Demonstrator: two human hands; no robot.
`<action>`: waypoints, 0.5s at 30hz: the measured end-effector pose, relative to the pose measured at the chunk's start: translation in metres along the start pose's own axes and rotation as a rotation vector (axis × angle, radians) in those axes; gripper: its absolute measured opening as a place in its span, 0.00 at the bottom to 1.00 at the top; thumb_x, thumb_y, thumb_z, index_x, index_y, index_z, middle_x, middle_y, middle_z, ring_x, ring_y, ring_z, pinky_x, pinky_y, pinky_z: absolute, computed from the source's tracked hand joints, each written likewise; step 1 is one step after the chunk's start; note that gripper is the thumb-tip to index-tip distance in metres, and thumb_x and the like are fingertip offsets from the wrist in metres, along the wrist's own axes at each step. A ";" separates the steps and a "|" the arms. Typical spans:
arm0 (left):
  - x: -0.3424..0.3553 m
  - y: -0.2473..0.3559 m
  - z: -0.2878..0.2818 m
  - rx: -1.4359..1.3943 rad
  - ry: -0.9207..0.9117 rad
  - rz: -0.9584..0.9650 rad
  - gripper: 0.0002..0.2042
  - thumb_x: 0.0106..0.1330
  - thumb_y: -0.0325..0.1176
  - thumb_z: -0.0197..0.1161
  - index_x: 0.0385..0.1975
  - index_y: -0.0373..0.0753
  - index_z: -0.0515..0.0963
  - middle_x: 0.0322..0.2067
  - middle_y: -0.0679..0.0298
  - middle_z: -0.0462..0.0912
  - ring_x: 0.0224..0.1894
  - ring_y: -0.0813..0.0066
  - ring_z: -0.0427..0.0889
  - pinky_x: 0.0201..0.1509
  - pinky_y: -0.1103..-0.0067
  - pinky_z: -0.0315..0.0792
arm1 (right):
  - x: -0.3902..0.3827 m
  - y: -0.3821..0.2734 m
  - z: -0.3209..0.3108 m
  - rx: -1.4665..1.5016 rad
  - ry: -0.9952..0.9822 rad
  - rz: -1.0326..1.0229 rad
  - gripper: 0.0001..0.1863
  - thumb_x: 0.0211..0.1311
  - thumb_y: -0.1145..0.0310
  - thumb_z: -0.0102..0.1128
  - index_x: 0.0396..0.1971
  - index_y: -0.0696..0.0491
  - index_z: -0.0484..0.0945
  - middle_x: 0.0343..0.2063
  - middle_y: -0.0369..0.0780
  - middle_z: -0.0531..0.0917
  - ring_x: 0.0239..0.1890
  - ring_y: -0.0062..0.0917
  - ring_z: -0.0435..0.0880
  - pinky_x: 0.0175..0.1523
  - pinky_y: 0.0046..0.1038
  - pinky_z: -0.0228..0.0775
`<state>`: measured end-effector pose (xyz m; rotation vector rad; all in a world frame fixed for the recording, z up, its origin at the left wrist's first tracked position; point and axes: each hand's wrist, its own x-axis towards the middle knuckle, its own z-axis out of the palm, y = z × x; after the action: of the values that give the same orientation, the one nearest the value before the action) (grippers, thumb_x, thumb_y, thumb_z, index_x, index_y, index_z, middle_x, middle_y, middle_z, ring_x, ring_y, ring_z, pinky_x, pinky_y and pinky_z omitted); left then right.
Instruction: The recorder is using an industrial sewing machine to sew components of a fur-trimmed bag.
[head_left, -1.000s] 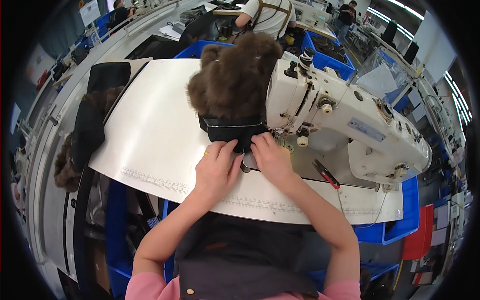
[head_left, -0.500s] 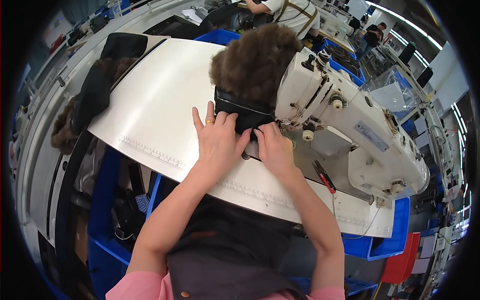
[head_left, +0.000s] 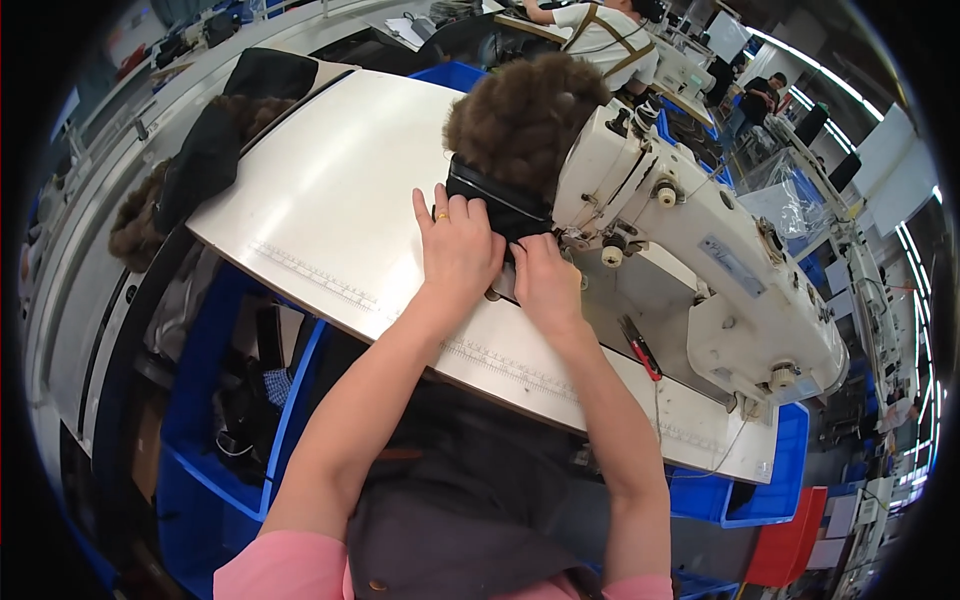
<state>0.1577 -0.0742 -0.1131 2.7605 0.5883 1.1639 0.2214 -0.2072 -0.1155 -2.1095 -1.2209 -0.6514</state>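
A piece of black fabric (head_left: 497,203) with a thick brown fur section (head_left: 525,120) lies under the head of a white sewing machine (head_left: 690,215). My left hand (head_left: 458,250), with a ring on one finger, grips the fabric's left near edge; its outer fingers reach forward along the white table. Close beside it, my right hand (head_left: 546,285) pinches the near edge of the same fabric just left of the needle area. Both sets of fingertips are partly hidden by the cloth and knuckles. The needle itself is too small to make out.
Red-handled thread snips (head_left: 640,347) lie on the machine bed. The white sewing table (head_left: 330,190) has ruler markings near its front edge. More black-and-fur pieces (head_left: 200,170) hang at the far left. Blue bins (head_left: 290,420) stand below. Other people work behind the machine.
My left hand's thumb and fingers have drawn together on the fabric. My right hand stays pinched beside it. The view has shifted slightly, and the fabric's left side looks more folded up.
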 end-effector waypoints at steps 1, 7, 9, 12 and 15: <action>0.004 -0.005 0.003 -0.068 0.047 0.006 0.15 0.55 0.34 0.64 0.40 0.34 0.76 0.40 0.50 0.76 0.62 0.36 0.70 0.71 0.42 0.48 | 0.000 -0.001 0.001 -0.006 -0.007 0.002 0.07 0.69 0.66 0.58 0.37 0.53 0.74 0.34 0.41 0.79 0.28 0.40 0.84 0.30 0.38 0.77; 0.011 -0.006 -0.010 -0.213 0.099 -0.019 0.14 0.52 0.33 0.69 0.37 0.40 0.75 0.37 0.56 0.76 0.52 0.50 0.75 0.68 0.48 0.56 | -0.002 -0.001 -0.011 0.007 0.005 0.065 0.06 0.67 0.66 0.60 0.35 0.53 0.76 0.32 0.41 0.81 0.30 0.41 0.83 0.32 0.38 0.76; 0.009 -0.008 -0.021 -0.179 0.097 -0.062 0.18 0.49 0.35 0.73 0.38 0.41 0.75 0.38 0.58 0.76 0.49 0.53 0.75 0.64 0.52 0.61 | -0.006 -0.003 -0.006 -0.028 0.036 0.042 0.06 0.66 0.65 0.62 0.35 0.51 0.77 0.31 0.40 0.80 0.29 0.39 0.83 0.31 0.37 0.76; 0.002 -0.004 -0.025 -0.154 -0.018 -0.148 0.22 0.47 0.34 0.75 0.42 0.39 0.74 0.42 0.57 0.75 0.47 0.53 0.75 0.55 0.59 0.65 | -0.010 -0.001 0.003 -0.091 -0.016 0.043 0.14 0.61 0.58 0.66 0.37 0.51 0.76 0.34 0.38 0.78 0.25 0.37 0.83 0.26 0.36 0.76; -0.001 -0.004 -0.022 -0.137 -0.046 -0.159 0.27 0.48 0.31 0.73 0.49 0.35 0.71 0.46 0.53 0.74 0.46 0.51 0.77 0.50 0.63 0.71 | -0.005 -0.012 0.009 -0.212 -0.033 0.027 0.14 0.62 0.59 0.65 0.36 0.52 0.75 0.32 0.38 0.76 0.23 0.36 0.82 0.24 0.35 0.76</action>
<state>0.1400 -0.0721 -0.0996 2.5664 0.6811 1.0625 0.2096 -0.1995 -0.1222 -2.3143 -1.1829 -0.7660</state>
